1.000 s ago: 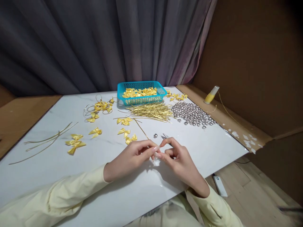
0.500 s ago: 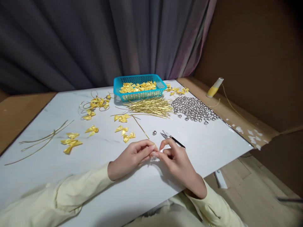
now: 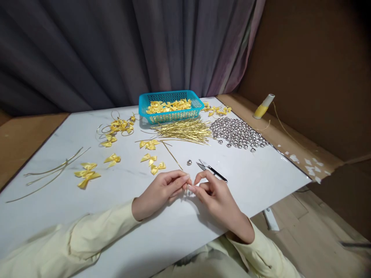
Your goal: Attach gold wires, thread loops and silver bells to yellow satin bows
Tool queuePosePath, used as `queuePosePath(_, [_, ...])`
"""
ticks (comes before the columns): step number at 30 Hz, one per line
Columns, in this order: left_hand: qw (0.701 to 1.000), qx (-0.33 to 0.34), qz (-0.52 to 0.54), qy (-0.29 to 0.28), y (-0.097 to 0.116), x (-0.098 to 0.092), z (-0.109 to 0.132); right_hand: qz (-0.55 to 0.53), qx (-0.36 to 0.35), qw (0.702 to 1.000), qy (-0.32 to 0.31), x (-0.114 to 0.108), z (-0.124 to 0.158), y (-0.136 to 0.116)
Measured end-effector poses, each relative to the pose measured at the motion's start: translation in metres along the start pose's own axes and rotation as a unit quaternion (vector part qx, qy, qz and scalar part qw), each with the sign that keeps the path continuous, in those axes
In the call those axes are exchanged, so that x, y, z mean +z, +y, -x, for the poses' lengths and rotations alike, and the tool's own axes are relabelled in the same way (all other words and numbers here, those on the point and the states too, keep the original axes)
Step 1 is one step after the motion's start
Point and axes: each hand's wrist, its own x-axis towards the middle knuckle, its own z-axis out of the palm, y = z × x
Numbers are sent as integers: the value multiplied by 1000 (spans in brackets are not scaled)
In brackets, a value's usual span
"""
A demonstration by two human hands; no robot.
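Fingertips of my left hand [image 3: 165,191] and my right hand [image 3: 216,197] meet in a pinch low over the white tabletop [image 3: 139,239]. Both hands are closed, and whatever lies between the fingers is hidden or too small to make out. Just beyond them rests a single silver bead [image 3: 189,162]. Thread snips [image 3: 213,171] with black handles lie beside my right hand. Yellow ribbon bows [image 3: 158,167] sit past my left hand, with a loose gold wire tie [image 3: 173,156] near them.
A blue basket [image 3: 174,118] of yellow bows stands at the back. Before it lies a heap of gold ties [image 3: 185,132], with a pile of silver beads [image 3: 236,133] to the right. Looped bows [image 3: 121,125] lie left. A thread spool [image 3: 263,107] stands on cardboard.
Both hands stay almost in place, with only slight shifts of the pinching fingers. The objects on the table lie as before.
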Motion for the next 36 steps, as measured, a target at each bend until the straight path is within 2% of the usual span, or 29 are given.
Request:
queuePosePath(14, [1000, 8, -25, 5, -3, -1, -1, 29, -23, 999, 6, 0, 0, 3])
queuePosePath(20, [998, 17, -49, 18, -1, 1, -1, 99, -40, 994, 26, 3, 1, 2])
queuePosePath(25, [997, 31, -54, 45, 2, 3, -1, 111, -37, 993, 29, 4, 0, 2])
queuePosePath(36, [976, 89, -178, 84, -1, 5, 1, 193, -49, 980, 23, 3, 1, 1])
